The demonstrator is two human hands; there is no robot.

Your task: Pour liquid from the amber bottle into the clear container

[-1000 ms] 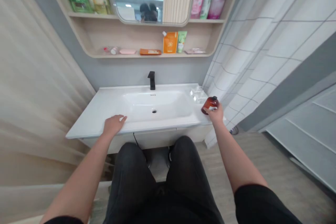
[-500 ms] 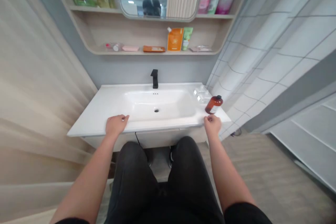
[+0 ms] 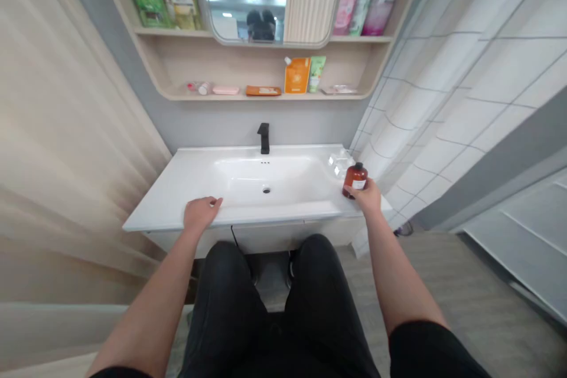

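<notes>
At the right end of the white washbasin counter point(image 3: 153, 195), my right hand point(image 3: 369, 196) is wrapped round a reddish-brown bottle point(image 3: 355, 173) with a black cap and a white label. The bottle is upright or nearly so; whether its base touches the counter I cannot tell. Just behind it stand clear containers point(image 3: 340, 163), too blurred to name. On the left, my left hand point(image 3: 200, 212) rests on the front rim of the counter, its fingers curled in and the thumb close to them. Nothing shows inside it. Between my hands lies the basin point(image 3: 292, 183).
A black faucet point(image 3: 264, 138) rises behind the basin. Above, a wall shelf point(image 3: 212, 56) with a mirror point(image 3: 239, 6) holds several bottles, an orange pouch point(image 3: 296, 75) and a green tube point(image 3: 316, 74). A curtain point(image 3: 88, 130) hangs on the left, a white tiled-pattern one point(image 3: 443, 100) on the right.
My right hand has moved from the counter's front edge to the brown bottle and closed round it. The bottle now stands more upright. My left hand has stayed in place; the view has shifted slightly.
</notes>
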